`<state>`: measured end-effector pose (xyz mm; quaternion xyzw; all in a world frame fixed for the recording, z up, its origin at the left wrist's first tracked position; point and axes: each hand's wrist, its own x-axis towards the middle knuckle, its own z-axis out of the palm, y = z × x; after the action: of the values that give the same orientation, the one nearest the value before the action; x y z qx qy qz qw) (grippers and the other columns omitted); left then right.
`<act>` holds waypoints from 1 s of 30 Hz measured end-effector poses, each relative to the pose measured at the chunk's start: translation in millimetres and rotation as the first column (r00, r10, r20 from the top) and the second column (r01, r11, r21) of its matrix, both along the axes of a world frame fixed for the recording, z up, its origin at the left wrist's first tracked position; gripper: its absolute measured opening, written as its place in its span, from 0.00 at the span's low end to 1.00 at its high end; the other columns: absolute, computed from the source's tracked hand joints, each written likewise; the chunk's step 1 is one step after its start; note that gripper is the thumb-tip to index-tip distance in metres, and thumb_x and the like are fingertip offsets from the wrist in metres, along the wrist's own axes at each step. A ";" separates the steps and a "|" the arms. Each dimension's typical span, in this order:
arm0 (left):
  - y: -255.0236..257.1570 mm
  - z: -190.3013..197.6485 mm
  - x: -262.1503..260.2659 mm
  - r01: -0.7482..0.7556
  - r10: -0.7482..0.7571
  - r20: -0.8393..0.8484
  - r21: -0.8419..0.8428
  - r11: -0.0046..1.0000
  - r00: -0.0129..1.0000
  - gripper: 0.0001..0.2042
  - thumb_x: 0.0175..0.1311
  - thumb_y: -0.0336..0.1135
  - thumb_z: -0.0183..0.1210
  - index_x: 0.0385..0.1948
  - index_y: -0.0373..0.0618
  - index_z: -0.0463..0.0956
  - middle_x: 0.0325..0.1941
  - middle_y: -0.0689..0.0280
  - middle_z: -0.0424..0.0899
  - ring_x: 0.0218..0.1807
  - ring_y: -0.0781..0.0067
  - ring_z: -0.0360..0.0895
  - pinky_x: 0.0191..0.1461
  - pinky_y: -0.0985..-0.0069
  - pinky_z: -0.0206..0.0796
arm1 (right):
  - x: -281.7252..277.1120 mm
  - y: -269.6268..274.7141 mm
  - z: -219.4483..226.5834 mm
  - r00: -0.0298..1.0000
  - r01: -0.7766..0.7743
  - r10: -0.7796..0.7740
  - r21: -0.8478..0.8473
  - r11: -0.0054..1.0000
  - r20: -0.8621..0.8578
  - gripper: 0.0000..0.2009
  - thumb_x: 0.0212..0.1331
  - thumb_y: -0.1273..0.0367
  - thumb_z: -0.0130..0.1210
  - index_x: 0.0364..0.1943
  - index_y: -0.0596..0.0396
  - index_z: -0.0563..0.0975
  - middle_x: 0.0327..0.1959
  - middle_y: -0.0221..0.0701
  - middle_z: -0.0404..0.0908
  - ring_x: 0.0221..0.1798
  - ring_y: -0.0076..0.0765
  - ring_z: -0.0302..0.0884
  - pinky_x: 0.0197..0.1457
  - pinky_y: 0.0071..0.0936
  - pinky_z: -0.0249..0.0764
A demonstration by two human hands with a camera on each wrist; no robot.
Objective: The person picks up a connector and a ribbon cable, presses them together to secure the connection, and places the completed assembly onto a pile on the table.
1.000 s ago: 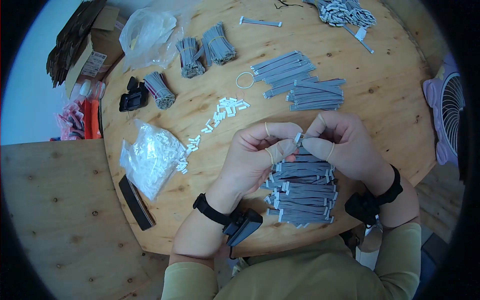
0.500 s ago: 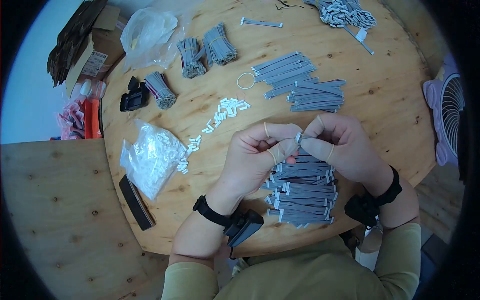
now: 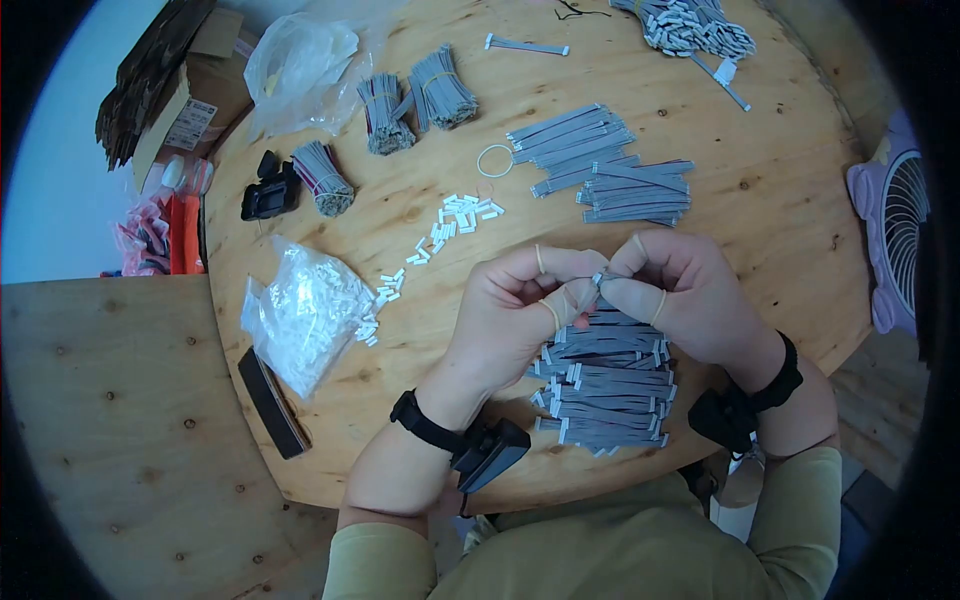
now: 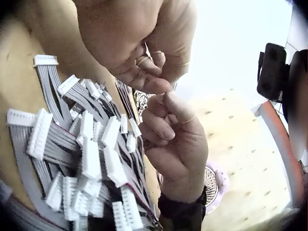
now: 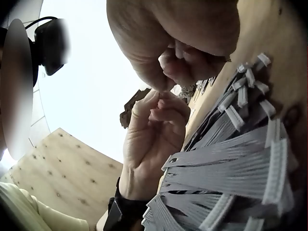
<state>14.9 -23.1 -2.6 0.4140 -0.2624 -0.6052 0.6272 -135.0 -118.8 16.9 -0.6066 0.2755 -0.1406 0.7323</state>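
In the head view, my left hand [image 3: 510, 310] and right hand [image 3: 690, 295] meet fingertip to fingertip above a stack of grey ribbon cables [image 3: 610, 385] with white end connectors. Between the thumb and index fingertips of both hands is a small white connector [image 3: 599, 278], with a bit of grey cable just below it. The left hand pinches the connector from one side, the right pinches at the cable from the other; fingers hide most of both. Pale finger cots cover the thumbs and index fingers. The left wrist view shows the stack's white connectors [image 4: 91, 159] close up.
Loose white connectors [image 3: 466, 212] trail toward a clear plastic bag [image 3: 310, 315] of more connectors on the left. Banded cable bundles [image 3: 443, 88], flat cable piles [image 3: 570, 140] and a black case [image 3: 270, 192] lie farther back. A purple fan [image 3: 890, 235] stands at the right.
The fingertips and connector shift slightly, and the connector turns and sits lower between the fingers than a second ago. Both hands keep their pinch; the stack stays put.
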 end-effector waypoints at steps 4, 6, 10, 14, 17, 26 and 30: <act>-1.1 -0.4 -2.7 -0.029 0.030 -0.020 0.018 0.999 0.999 0.11 0.51 0.24 0.57 0.37 0.35 0.72 0.31 0.61 0.78 0.30 0.78 0.75 0.31 0.85 0.69 | -1.1 -2.9 4.7 0.999 -0.028 0.030 0.112 0.993 -0.012 0.02 0.51 0.75 0.52 0.28 0.59 0.72 0.22 0.22 0.73 0.25 0.11 0.67 0.26 0.12 0.64; -1.4 -1.8 -2.1 -0.025 0.026 -0.014 0.036 0.999 1.000 0.11 0.51 0.24 0.57 0.37 0.36 0.72 0.30 0.62 0.78 0.31 0.78 0.75 0.31 0.85 0.69 | -0.6 -4.5 2.7 0.998 -0.045 0.037 0.145 0.988 0.058 0.03 0.51 0.75 0.52 0.29 0.59 0.72 0.24 0.23 0.73 0.27 0.12 0.68 0.27 0.12 0.66; 0.0 -0.2 1.6 0.003 -0.003 -0.002 0.043 0.999 1.000 0.08 0.55 0.24 0.54 0.37 0.38 0.72 0.33 0.65 0.77 0.32 0.83 0.72 0.34 0.85 0.66 | -0.4 -6.2 2.0 0.996 -0.046 0.030 0.182 0.982 0.085 0.06 0.51 0.74 0.53 0.32 0.58 0.71 0.26 0.25 0.73 0.28 0.13 0.68 0.28 0.12 0.66; -0.1 -0.9 1.0 -0.006 0.007 -0.015 0.065 0.998 1.000 0.08 0.55 0.24 0.54 0.37 0.38 0.72 0.32 0.66 0.77 0.32 0.83 0.72 0.33 0.85 0.66 | -1.1 -8.7 5.7 0.999 -0.019 0.025 0.163 0.986 -0.032 0.05 0.52 0.72 0.52 0.31 0.58 0.71 0.25 0.24 0.73 0.25 0.13 0.67 0.26 0.11 0.65; -0.3 -1.5 1.1 0.000 0.001 -0.010 0.071 0.997 1.000 0.08 0.55 0.24 0.54 0.36 0.38 0.72 0.32 0.66 0.77 0.31 0.83 0.72 0.33 0.85 0.66 | -0.8 -8.7 5.4 0.999 -0.016 0.023 0.154 0.988 -0.045 0.05 0.53 0.71 0.52 0.30 0.58 0.71 0.24 0.24 0.72 0.24 0.13 0.65 0.25 0.11 0.65; -1.6 -4.0 3.6 0.060 -0.040 -0.193 0.096 0.994 0.980 0.09 0.53 0.25 0.55 0.37 0.38 0.72 0.31 0.65 0.77 0.31 0.81 0.74 0.32 0.86 0.67 | -1.0 -10.9 7.3 0.998 -0.058 0.058 0.209 0.976 0.006 0.03 0.54 0.72 0.50 0.28 0.56 0.71 0.22 0.22 0.70 0.23 0.13 0.64 0.26 0.11 0.62; -1.5 -5.5 6.0 0.110 -0.082 -0.292 0.079 0.991 0.953 0.09 0.54 0.25 0.55 0.38 0.39 0.72 0.32 0.66 0.76 0.31 0.82 0.73 0.33 0.86 0.66 | -1.4 -10.5 3.6 0.996 -0.093 0.091 0.148 0.985 0.020 0.03 0.54 0.72 0.48 0.27 0.56 0.69 0.23 0.22 0.69 0.25 0.14 0.65 0.28 0.12 0.63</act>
<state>20.9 -24.6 -8.1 0.3371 -0.1592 -0.7006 0.6084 -136.4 -129.3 20.5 -0.5615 0.2522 -0.0894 0.7831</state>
